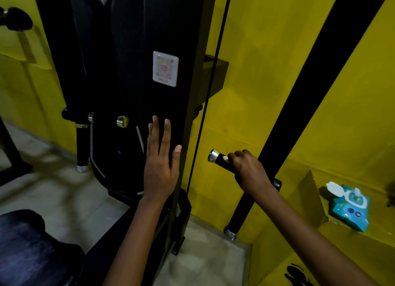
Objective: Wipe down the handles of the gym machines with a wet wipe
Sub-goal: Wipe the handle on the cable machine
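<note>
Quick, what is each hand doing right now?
Left hand: open, fingers straight, flat against the black machine panel.
Right hand: closed around the handle, a white wipe pinched under its fingers.

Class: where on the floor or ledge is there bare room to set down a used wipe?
Bare floor lies between the machine column and the yellow wall. The ledge left of the wipe pack is free. The pack itself crowds the ledge's right part.

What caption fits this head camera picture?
Right hand wipes black chrome-capped handle with white wet wipe; left hand rests on black machine.
</note>
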### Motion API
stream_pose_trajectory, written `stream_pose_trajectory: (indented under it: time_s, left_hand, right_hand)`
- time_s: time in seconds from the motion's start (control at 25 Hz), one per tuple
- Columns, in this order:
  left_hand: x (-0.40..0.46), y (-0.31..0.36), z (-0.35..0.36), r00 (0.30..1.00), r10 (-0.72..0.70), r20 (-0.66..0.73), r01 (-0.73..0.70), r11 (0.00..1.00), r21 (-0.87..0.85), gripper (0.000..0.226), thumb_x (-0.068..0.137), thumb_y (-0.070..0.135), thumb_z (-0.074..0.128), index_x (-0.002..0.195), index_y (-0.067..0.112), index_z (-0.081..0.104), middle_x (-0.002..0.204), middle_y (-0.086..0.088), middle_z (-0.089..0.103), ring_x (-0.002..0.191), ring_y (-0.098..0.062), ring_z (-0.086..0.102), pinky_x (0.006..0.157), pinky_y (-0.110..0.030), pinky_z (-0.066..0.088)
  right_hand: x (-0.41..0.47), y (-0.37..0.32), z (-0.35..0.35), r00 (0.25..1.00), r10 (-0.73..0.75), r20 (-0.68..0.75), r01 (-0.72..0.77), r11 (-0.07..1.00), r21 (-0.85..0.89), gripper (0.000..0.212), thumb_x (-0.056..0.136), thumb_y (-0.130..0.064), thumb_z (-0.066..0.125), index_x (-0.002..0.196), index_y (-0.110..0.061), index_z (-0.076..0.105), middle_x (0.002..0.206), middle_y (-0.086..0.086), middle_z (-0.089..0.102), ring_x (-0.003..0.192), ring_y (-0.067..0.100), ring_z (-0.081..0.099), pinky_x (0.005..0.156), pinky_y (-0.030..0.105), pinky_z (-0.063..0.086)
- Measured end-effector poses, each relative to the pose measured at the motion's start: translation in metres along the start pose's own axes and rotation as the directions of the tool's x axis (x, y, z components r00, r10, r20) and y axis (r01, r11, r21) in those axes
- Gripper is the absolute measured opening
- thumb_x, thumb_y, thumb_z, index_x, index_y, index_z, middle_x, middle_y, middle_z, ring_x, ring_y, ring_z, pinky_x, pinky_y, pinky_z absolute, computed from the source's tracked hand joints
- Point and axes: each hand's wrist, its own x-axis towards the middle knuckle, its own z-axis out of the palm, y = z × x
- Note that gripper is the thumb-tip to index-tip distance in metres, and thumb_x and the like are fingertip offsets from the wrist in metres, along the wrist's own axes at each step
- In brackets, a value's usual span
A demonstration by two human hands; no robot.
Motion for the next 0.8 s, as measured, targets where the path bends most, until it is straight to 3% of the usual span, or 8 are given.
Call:
stream_pose_trajectory:
  time_s: [0.16, 0.24, 0.36, 0.44, 0.52, 0.6, 0.68, 0.8]
  left_hand:
    - [0.001, -0.001, 0.001, 1.000, -0.001, 0.002, 0.001, 1.000, -0.006, 0.059, 0.099, 0.031, 0.038, 0.150, 0.020, 0.010, 0.159, 0.002, -0.005, 0.148, -0.020, -0.002, 0.116, -0.035, 0.014]
    - [0.001, 0.000, -0.001, 1.000, -0.017, 0.015, 0.017, 1.000, -0.011, 0.060, 0.099, 0.030, 0.039, 0.150, 0.020, 0.010, 0.159, 0.000, -0.005, 0.148, -0.020, -0.002, 0.115, -0.022, 0.011]
    - [0.001, 0.001, -0.002, 1.000, -0.020, 0.021, 0.020, 1.000, -0.014, 0.060, 0.099, 0.030, 0.039, 0.150, 0.020, 0.010, 0.160, -0.002, -0.004, 0.148, -0.020, -0.002, 0.112, -0.011, 0.006]
    - [0.000, -0.001, -0.001, 1.000, -0.009, 0.017, 0.010, 1.000, -0.011, 0.059, 0.099, 0.029, 0.039, 0.150, 0.019, 0.011, 0.160, -0.002, -0.003, 0.148, -0.020, -0.002, 0.116, -0.020, 0.008]
    - [0.000, -0.004, 0.000, 1.000, -0.003, 0.013, 0.003, 1.000, -0.004, 0.059, 0.099, 0.028, 0.040, 0.150, 0.019, 0.011, 0.160, -0.002, -0.003, 0.148, -0.020, -0.002, 0.119, -0.039, 0.016]
    - [-0.001, -0.005, 0.001, 1.000, 0.000, 0.012, 0.000, 1.000, -0.007, 0.059, 0.099, 0.028, 0.041, 0.150, 0.018, 0.012, 0.159, -0.001, -0.004, 0.148, -0.021, -0.002, 0.115, -0.054, 0.023]
    - [0.000, -0.005, 0.001, 1.000, 0.002, 0.013, -0.002, 1.000, -0.017, 0.059, 0.099, 0.029, 0.040, 0.150, 0.018, 0.012, 0.159, -0.001, -0.003, 0.148, -0.021, -0.001, 0.114, -0.057, 0.024]
    - [-0.001, -0.007, 0.003, 1.000, 0.006, 0.006, -0.006, 1.000, -0.016, 0.058, 0.099, 0.030, 0.038, 0.150, 0.019, 0.012, 0.159, -0.001, -0.003, 0.148, -0.022, -0.001, 0.114, -0.056, 0.023]
  right_hand:
    - [0.012, -0.003, -0.007, 0.988, 0.116, 0.100, -0.111, 0.992, -0.059, 0.020, 0.086, 0.006, 0.049, 0.073, -0.009, 0.042, 0.069, 0.007, 0.038, 0.075, 0.025, 0.042, 0.058, 0.033, 0.031]
    - [0.020, 0.000, -0.005, 0.989, 0.098, 0.114, -0.097, 0.995, -0.011, 0.029, 0.084, 0.005, 0.052, 0.065, -0.011, 0.035, 0.071, 0.007, 0.040, 0.071, 0.024, 0.041, 0.059, 0.032, 0.031]
    - [0.022, 0.004, -0.001, 0.995, 0.023, 0.096, -0.029, 0.998, 0.056, 0.015, 0.084, 0.002, 0.055, 0.075, -0.009, 0.051, 0.078, 0.009, 0.049, 0.065, 0.024, 0.043, 0.056, 0.031, 0.030]
    - [0.023, 0.004, -0.002, 0.993, 0.034, 0.112, -0.036, 0.999, 0.016, 0.011, 0.084, 0.002, 0.055, 0.080, -0.008, 0.053, 0.079, 0.009, 0.047, 0.067, 0.024, 0.043, 0.057, 0.031, 0.031]
    - [0.028, 0.004, -0.002, 0.992, 0.066, 0.108, -0.065, 0.998, -0.007, 0.011, 0.084, 0.002, 0.056, 0.082, -0.009, 0.051, 0.078, 0.009, 0.044, 0.069, 0.025, 0.043, 0.058, 0.031, 0.033]
    - [0.033, 0.006, 0.001, 0.995, 0.034, 0.091, -0.041, 0.996, 0.073, 0.013, 0.087, -0.006, 0.059, 0.077, -0.006, 0.050, 0.076, 0.011, 0.047, 0.067, 0.028, 0.046, 0.057, 0.031, 0.033]
    - [0.033, 0.010, 0.007, 0.998, -0.009, 0.069, -0.004, 0.982, 0.187, 0.020, 0.090, -0.017, 0.059, 0.075, -0.003, 0.057, 0.076, 0.012, 0.054, 0.065, 0.029, 0.050, 0.056, 0.031, 0.033]
    - [0.032, 0.014, 0.006, 0.998, 0.003, 0.057, -0.011, 0.991, 0.135, 0.025, 0.093, -0.021, 0.055, 0.073, -0.006, 0.054, 0.072, 0.009, 0.049, 0.061, 0.026, 0.046, 0.054, 0.030, 0.030]
